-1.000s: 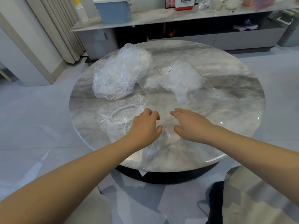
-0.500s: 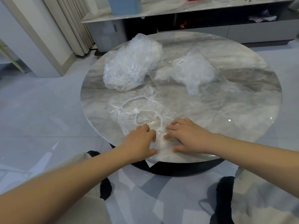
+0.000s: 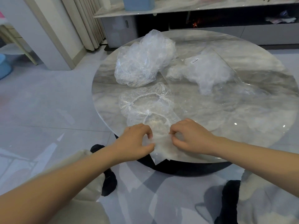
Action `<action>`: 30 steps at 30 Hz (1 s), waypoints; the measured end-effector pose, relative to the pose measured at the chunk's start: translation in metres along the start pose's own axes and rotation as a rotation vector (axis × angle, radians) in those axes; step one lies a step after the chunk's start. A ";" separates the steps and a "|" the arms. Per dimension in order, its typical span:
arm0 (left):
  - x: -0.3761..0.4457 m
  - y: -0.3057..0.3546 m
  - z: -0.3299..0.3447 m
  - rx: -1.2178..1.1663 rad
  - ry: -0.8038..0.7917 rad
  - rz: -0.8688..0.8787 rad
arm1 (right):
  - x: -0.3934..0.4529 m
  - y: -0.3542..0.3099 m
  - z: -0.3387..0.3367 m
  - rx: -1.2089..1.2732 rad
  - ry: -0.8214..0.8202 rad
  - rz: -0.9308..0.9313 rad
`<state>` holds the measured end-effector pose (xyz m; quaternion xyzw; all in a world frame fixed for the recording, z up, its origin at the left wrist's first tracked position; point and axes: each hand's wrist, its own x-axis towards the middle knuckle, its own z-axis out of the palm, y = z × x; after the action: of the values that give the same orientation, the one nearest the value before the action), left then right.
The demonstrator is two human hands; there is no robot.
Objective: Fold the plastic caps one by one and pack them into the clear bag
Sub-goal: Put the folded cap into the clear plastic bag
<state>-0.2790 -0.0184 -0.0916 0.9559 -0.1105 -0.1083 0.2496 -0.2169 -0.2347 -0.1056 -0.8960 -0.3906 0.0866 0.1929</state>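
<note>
A clear flat bag (image 3: 163, 149) lies at the near edge of the round marble table (image 3: 242, 120), one corner hanging over the rim. My left hand (image 3: 135, 141) pinches its left side and my right hand (image 3: 191, 136) pinches its right side, fingers curled. Just beyond my hands two spread plastic caps (image 3: 145, 104) with white elastic rims lie overlapping. A heap of loose clear caps (image 3: 144, 62) sits at the back left. A second clear bag (image 3: 208, 70) with a white label, holding caps, lies at the back right.
A low grey cabinet (image 3: 210, 31) with a marble top stands behind the table, and a blue box (image 3: 139, 3) rests on it. Pleated curtains (image 3: 85, 21) hang at the left. My knees and dark slippers (image 3: 110, 181) are below the table edge.
Both hands dropped from hovering over the table to its near edge, then curled and pinched the clear bag. The camera shifted left and tilted down.
</note>
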 end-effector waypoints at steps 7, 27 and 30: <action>-0.003 -0.015 -0.001 -0.061 -0.041 -0.057 | 0.002 -0.006 -0.009 0.274 -0.070 0.213; 0.037 -0.044 0.013 0.407 0.181 -0.208 | 0.013 0.000 0.018 -0.165 -0.067 0.329; 0.041 -0.047 0.012 0.495 0.196 -0.217 | 0.011 -0.003 0.016 -0.252 -0.028 0.344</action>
<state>-0.2356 0.0052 -0.1317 0.9999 -0.0059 -0.0114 0.0049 -0.2157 -0.2201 -0.1186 -0.9652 -0.2421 0.0811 0.0561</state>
